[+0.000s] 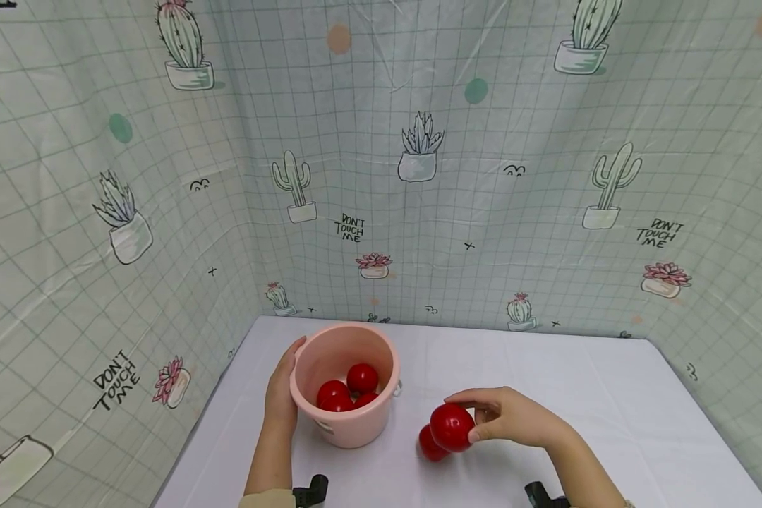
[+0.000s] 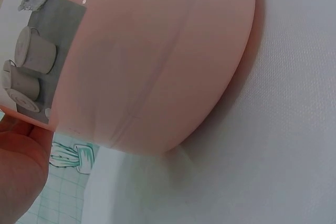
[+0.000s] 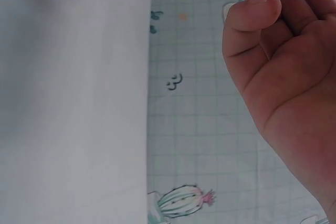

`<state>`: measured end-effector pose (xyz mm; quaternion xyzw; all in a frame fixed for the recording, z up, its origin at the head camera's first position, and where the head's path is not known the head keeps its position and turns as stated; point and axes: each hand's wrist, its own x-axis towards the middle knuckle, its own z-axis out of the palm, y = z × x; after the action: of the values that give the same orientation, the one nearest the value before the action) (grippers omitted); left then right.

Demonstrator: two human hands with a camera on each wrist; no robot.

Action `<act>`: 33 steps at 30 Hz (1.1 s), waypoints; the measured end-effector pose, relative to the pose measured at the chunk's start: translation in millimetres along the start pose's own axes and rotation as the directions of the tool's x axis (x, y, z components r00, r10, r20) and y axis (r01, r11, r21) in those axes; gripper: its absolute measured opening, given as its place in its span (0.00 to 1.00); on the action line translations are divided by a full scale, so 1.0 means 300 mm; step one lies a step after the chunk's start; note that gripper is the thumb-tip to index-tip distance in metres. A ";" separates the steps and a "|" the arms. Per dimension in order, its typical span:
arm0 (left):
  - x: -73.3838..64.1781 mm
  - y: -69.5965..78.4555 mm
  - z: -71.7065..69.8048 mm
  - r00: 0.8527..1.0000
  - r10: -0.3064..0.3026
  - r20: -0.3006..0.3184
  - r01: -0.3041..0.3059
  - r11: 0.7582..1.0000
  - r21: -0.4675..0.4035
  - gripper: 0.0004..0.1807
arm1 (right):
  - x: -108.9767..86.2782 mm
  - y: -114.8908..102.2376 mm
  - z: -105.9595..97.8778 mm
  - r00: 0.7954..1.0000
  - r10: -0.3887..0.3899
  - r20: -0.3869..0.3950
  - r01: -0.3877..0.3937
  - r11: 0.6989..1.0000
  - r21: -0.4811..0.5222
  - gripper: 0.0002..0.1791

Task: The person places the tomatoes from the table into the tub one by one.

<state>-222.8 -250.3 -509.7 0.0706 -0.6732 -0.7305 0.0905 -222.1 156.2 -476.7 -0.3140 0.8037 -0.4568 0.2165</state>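
Note:
A pink bucket [image 1: 355, 427] stands on the table at the left, several glossy red balls [image 1: 363, 379] lying inside it. My left hand [image 1: 282, 395] holds the bucket's left side, its fingertips up by the rim; the left wrist view shows this hand [image 2: 23, 166] against the outer wall near a picture label [image 2: 39, 56]. To the right of the bucket, my right hand [image 1: 514, 416] pinches a red ball [image 1: 453, 427] between thumb and fingers. Another red ball [image 1: 430, 446] is partly hidden behind the held one. In the right wrist view the fingers of this hand [image 3: 294, 72] are curled.
A white cloth covers the table [image 1: 546, 381]. Behind and at both sides hangs a grid-patterned curtain [image 1: 470, 212] printed with cacti. A metal handle joint [image 1: 398, 387] sticks out at the bucket's right side.

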 end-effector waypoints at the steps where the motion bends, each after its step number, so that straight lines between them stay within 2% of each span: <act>1: 0.000 0.000 0.000 1.000 0.000 0.000 0.000 1.000 0.001 0.25 | 0.009 -0.008 -0.007 1.000 -0.003 -0.001 0.003 1.000 -0.005 0.27; 14: -0.002 0.003 0.003 1.000 -0.008 -0.008 0.008 1.000 -0.006 0.26 | 0.130 -0.110 -0.070 0.999 -0.028 -0.018 0.028 1.000 -0.009 0.27; 25: 0.001 0.001 0.001 1.000 -0.007 0.001 0.007 1.000 -0.003 0.25 | 0.244 -0.194 -0.101 0.999 -0.046 -0.010 0.046 0.998 0.035 0.27; 33: 0.000 0.000 0.002 1.000 -0.004 -0.008 0.004 1.000 -0.002 0.25 | 0.331 -0.242 -0.103 1.000 -0.024 0.002 0.024 1.000 -0.020 0.27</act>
<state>-223.0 -249.6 -509.5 0.0748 -0.6720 -0.7310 0.0918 -289.8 77.0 -404.6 -0.3262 0.8041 -0.4511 0.2085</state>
